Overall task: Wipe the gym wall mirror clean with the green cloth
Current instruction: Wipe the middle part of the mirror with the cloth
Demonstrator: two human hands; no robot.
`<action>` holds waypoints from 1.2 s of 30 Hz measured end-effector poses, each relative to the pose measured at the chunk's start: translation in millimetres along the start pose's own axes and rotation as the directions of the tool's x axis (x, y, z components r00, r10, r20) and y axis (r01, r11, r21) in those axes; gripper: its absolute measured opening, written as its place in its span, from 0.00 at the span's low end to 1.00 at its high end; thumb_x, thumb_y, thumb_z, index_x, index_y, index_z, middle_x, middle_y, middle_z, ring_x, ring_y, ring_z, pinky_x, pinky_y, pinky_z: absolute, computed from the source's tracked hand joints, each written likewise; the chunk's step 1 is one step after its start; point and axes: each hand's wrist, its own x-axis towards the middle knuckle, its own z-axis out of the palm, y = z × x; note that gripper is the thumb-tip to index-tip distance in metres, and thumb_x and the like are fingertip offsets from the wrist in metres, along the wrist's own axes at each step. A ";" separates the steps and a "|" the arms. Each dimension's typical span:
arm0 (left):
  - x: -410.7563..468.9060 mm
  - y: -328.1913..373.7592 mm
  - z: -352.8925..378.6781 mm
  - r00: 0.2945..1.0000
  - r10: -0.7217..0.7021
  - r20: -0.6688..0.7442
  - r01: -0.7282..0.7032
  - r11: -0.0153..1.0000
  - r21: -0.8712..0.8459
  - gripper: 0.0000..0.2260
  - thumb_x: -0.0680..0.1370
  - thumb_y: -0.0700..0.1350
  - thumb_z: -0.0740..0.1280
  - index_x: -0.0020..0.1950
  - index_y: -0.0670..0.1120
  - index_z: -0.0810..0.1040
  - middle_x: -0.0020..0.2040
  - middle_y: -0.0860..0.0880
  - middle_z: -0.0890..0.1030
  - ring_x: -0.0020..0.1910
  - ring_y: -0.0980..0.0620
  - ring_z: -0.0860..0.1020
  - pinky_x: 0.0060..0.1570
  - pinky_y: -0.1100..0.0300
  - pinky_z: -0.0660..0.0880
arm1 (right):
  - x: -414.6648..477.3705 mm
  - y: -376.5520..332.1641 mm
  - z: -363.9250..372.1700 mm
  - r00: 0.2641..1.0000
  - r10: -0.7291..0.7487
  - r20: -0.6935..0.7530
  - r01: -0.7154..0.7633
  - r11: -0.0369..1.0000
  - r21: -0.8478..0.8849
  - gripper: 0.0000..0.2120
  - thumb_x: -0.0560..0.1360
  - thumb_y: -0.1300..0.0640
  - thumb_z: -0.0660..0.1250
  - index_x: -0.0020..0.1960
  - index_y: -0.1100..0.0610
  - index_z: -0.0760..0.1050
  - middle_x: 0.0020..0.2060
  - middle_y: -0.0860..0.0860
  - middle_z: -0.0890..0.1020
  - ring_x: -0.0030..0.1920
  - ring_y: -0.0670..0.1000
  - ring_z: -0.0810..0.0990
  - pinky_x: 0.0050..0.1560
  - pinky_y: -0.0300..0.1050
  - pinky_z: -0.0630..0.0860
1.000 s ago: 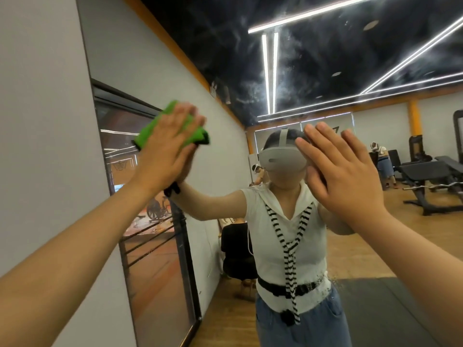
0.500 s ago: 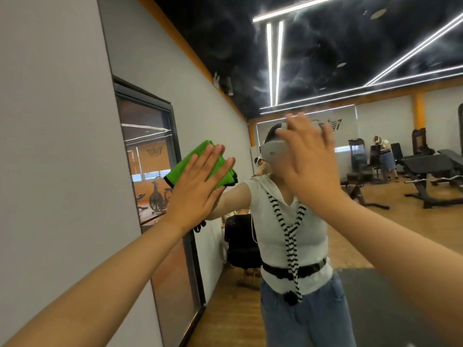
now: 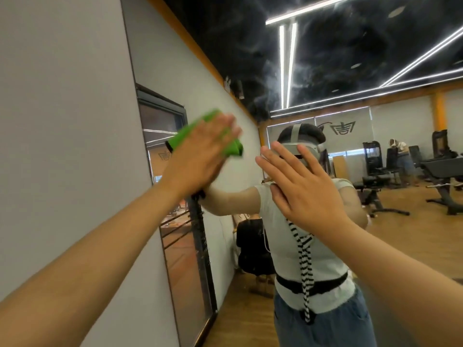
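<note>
Left hand (image 3: 200, 156) lies flat, fingers straight, palm pressing cloth (image 3: 186, 134) against mirror (image 3: 325, 58), at 10 o'clock from frame centre. No pinch and no curl; only palm pressure holds it. Right hand (image 3: 300, 189), at 3 o'clock of the left, is also spread flat with nothing in it. It looks planted on the glass as a brace.

Handling, judged:
- Cloth is soft, light and limp, bunched into a folded pad with a dark edge trim.
- It likely slides easily on glass and drops if pressure lets off.
- Best hold is the palm centred over the pad, or fingertips hooked over its 12 o'clock edge for long strokes.
- Mirror is rigid, slick and breakable, so use firm, even pressure and no knocks.

Hard to read:
- Left hand and cloth are motion-blurred; the finger outlines smear.
- Most of the cloth sits under the palm, so its size and fold cannot be told.
- Right palm contact with the glass cannot be confirmed, since the hand covers its own reflection.
- Dirt or streaks are hard to tell apart from the mottled ceiling reflected at 12 o'clock.
- Both forearms are cut off at the 6 o'clock edge.
- Mirror's lower and right limits are out of frame.
</note>
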 end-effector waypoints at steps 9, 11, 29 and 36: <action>-59.9 67.1 20.2 0.989 0.145 0.000 -0.145 0.987 -0.069 0.26 0.85 0.48 0.54 0.81 0.45 0.51 0.82 0.46 0.48 0.82 0.48 0.48 0.80 0.51 0.43 | -1.1 1.8 1.0 0.999 -0.007 -0.045 0.007 1.000 0.001 0.24 0.82 0.53 0.54 0.76 0.57 0.67 0.77 0.54 0.66 0.78 0.54 0.61 0.77 0.60 0.57; -79.1 42.5 20.2 0.935 0.352 0.039 -0.354 0.935 0.039 0.26 0.84 0.47 0.55 0.81 0.46 0.53 0.82 0.45 0.53 0.82 0.48 0.49 0.80 0.50 0.47 | -0.4 -0.4 1.1 0.999 -0.017 -0.045 0.016 1.000 -0.010 0.24 0.82 0.53 0.53 0.76 0.57 0.68 0.77 0.54 0.66 0.78 0.54 0.62 0.77 0.60 0.57; -68.1 40.2 16.4 0.831 -0.545 -0.111 0.505 0.823 -0.260 0.27 0.83 0.46 0.51 0.82 0.46 0.49 0.82 0.49 0.50 0.80 0.58 0.41 0.78 0.59 0.38 | 0.1 0.8 3.1 0.999 -0.016 -0.045 0.016 1.000 -0.002 0.24 0.81 0.53 0.55 0.76 0.57 0.67 0.77 0.54 0.65 0.78 0.55 0.61 0.76 0.61 0.57; -134.8 64.9 39.1 0.973 0.231 0.004 -0.231 0.973 0.021 0.27 0.86 0.48 0.50 0.83 0.48 0.43 0.83 0.49 0.42 0.82 0.50 0.45 0.79 0.51 0.43 | -1.2 1.0 2.5 0.998 -0.021 -0.052 0.021 1.000 0.003 0.24 0.81 0.53 0.56 0.76 0.58 0.67 0.77 0.55 0.65 0.78 0.55 0.61 0.76 0.61 0.57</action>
